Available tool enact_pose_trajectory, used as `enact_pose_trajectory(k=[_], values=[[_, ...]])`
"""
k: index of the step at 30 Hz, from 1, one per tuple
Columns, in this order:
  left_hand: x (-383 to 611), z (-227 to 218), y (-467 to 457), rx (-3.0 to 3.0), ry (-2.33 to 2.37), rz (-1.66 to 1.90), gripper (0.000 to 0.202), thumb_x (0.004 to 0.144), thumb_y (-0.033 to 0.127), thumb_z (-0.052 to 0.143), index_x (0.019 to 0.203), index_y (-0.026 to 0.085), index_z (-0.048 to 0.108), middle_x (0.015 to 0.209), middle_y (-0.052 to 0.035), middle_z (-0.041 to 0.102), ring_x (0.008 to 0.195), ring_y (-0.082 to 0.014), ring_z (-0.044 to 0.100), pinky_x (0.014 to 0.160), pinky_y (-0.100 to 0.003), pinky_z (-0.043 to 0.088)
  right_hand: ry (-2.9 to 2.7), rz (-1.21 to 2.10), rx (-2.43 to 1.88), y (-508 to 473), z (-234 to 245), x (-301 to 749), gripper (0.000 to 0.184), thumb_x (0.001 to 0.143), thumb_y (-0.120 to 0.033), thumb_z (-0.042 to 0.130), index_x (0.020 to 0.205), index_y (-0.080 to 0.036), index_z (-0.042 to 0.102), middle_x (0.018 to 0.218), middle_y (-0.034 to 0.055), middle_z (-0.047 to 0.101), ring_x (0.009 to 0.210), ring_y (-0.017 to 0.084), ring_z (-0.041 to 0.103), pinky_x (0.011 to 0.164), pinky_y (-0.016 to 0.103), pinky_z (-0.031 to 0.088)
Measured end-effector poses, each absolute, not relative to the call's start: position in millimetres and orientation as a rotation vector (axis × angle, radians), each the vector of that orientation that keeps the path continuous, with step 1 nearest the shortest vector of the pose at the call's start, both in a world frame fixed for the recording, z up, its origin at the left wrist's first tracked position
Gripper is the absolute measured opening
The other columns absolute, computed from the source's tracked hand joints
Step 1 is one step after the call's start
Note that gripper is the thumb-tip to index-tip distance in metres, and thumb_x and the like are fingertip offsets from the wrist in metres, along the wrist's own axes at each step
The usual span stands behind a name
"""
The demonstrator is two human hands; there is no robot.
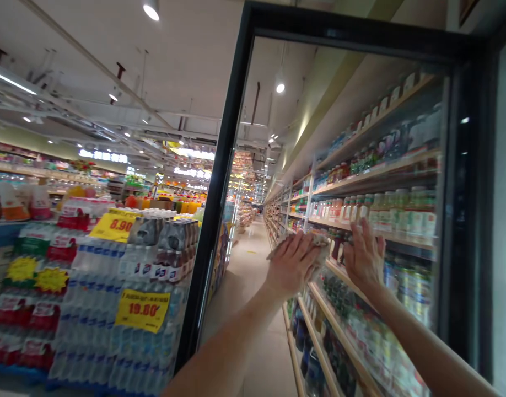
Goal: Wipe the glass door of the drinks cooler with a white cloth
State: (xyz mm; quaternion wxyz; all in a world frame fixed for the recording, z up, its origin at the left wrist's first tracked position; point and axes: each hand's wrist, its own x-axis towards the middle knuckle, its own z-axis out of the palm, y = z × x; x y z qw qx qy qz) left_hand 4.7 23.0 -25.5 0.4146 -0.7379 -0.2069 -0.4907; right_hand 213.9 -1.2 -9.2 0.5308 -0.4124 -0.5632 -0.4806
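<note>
My left hand (288, 264) lies over a beige cloth (320, 243) and presses it to the pane of a black-framed glass door (217, 193). Edges of the cloth stick out on both sides of the fingers, while its middle is hidden under the palm. To the right, my right hand (365, 258) is raised at the same pane, fingers stretched and holding nothing. Whether its palm touches the glass I cannot tell. Shelves of bottled drinks (385, 212) show in the glass behind both hands; I cannot tell how much of this is reflection.
At the left stand stacked packs of bottled water (87, 298) with yellow price signs (142, 310), beside red-wrapped packs (25, 314). A pale floor aisle (253, 242) shows through the pane. The door's dark upright (468, 209) is close on my right.
</note>
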Motion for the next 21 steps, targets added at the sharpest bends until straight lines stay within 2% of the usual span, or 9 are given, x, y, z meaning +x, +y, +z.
enact_pose_trajectory(k=[3, 5, 6, 9, 11, 13, 15, 19, 21], values=[[-29, 40, 31, -1.738, -0.63, -1.215, 0.042, 0.088, 0.034, 0.043, 0.128, 0.021, 0.048, 0.142, -0.008, 0.042, 0.131, -0.0282, 0.036, 0.105, -0.047, 0.031, -1.356, -1.316, -1.096, 4, -11, 231, 0.053, 0.088, -0.028, 0.039, 0.141, -0.025, 0.03, 0.146, 0.0122, 0.033, 0.135, 0.028, 0.03, 0.107, 0.055, 0.022], [-47, 70, 35, -1.558, -0.896, -1.409, 0.049, 0.087, 0.031, 0.044, 0.132, 0.012, 0.043, 0.145, -0.0153, 0.034, 0.134, -0.0334, 0.03, 0.106, -0.052, 0.028, -1.335, -1.333, -1.096, 5, -14, 231, 0.053, 0.089, -0.028, 0.038, 0.141, -0.024, 0.031, 0.146, 0.0123, 0.034, 0.136, 0.027, 0.029, 0.108, 0.052, 0.021], [-50, 74, 35, -1.528, -0.938, -1.422, 0.051, 0.087, 0.032, 0.044, 0.133, 0.011, 0.042, 0.146, -0.0146, 0.032, 0.135, -0.0351, 0.026, 0.106, -0.054, 0.026, -1.331, -1.338, -1.089, 5, -15, 230, 0.052, 0.089, -0.028, 0.038, 0.14, -0.024, 0.032, 0.145, 0.0123, 0.034, 0.136, 0.026, 0.029, 0.108, 0.052, 0.021], [-35, 31, 30, -1.684, -0.715, -1.182, 0.05, 0.089, 0.035, 0.04, 0.136, 0.018, 0.038, 0.147, -0.0062, 0.032, 0.136, -0.0337, 0.023, 0.103, -0.054, 0.028, -1.333, -1.341, -1.059, 4, -16, 227, 0.049, 0.089, -0.029, 0.037, 0.138, -0.024, 0.035, 0.144, 0.0121, 0.037, 0.135, 0.025, 0.03, 0.108, 0.05, 0.022], [-18, -17, 24, -1.855, -0.341, -0.881, 0.048, 0.09, 0.037, 0.037, 0.135, 0.023, 0.039, 0.148, -0.0005, 0.031, 0.137, -0.0259, 0.025, 0.104, -0.044, 0.031, -1.339, -1.33, -1.046, 3, -15, 228, 0.048, 0.089, -0.029, 0.036, 0.138, -0.023, 0.036, 0.143, 0.0117, 0.038, 0.135, 0.024, 0.03, 0.108, 0.049, 0.022], [-12, -47, 21, -1.929, -0.057, -0.643, 0.044, 0.09, 0.038, 0.036, 0.13, 0.024, 0.046, 0.147, 0.0027, 0.033, 0.137, -0.0186, 0.026, 0.107, -0.034, 0.029, -1.343, -1.316, -1.047, 3, -15, 229, 0.048, 0.089, -0.028, 0.035, 0.137, -0.023, 0.037, 0.143, 0.0113, 0.039, 0.135, 0.024, 0.03, 0.108, 0.048, 0.022], [-22, -43, 24, -1.933, -0.043, -0.615, 0.044, 0.09, 0.039, 0.036, 0.13, 0.023, 0.047, 0.146, 0.0028, 0.035, 0.136, -0.0172, 0.026, 0.107, -0.032, 0.028, -1.344, -1.309, -1.06, 3, -15, 230, 0.048, 0.089, -0.028, 0.035, 0.136, -0.023, 0.038, 0.143, 0.011, 0.039, 0.135, 0.024, 0.031, 0.108, 0.047, 0.021], [-63, 9, 34, -1.717, -0.628, -1.076, 0.049, 0.089, 0.036, 0.038, 0.135, 0.018, 0.04, 0.147, -0.0066, 0.032, 0.138, -0.0268, 0.022, 0.106, -0.046, 0.025, -1.333, -1.324, -1.058, 6, -16, 229, 0.047, 0.088, -0.028, 0.037, 0.134, -0.022, 0.041, 0.142, 0.0113, 0.04, 0.135, 0.024, 0.031, 0.108, 0.047, 0.022], [-75, 3, 35, -1.659, -0.776, -1.157, 0.05, 0.089, 0.036, 0.039, 0.135, 0.018, 0.04, 0.147, -0.0085, 0.031, 0.139, -0.0295, 0.018, 0.107, -0.05, 0.022, -1.332, -1.326, -1.045, 7, -16, 229, 0.046, 0.088, -0.028, 0.037, 0.134, -0.022, 0.041, 0.142, 0.0113, 0.04, 0.135, 0.024, 0.03, 0.108, 0.047, 0.022]])
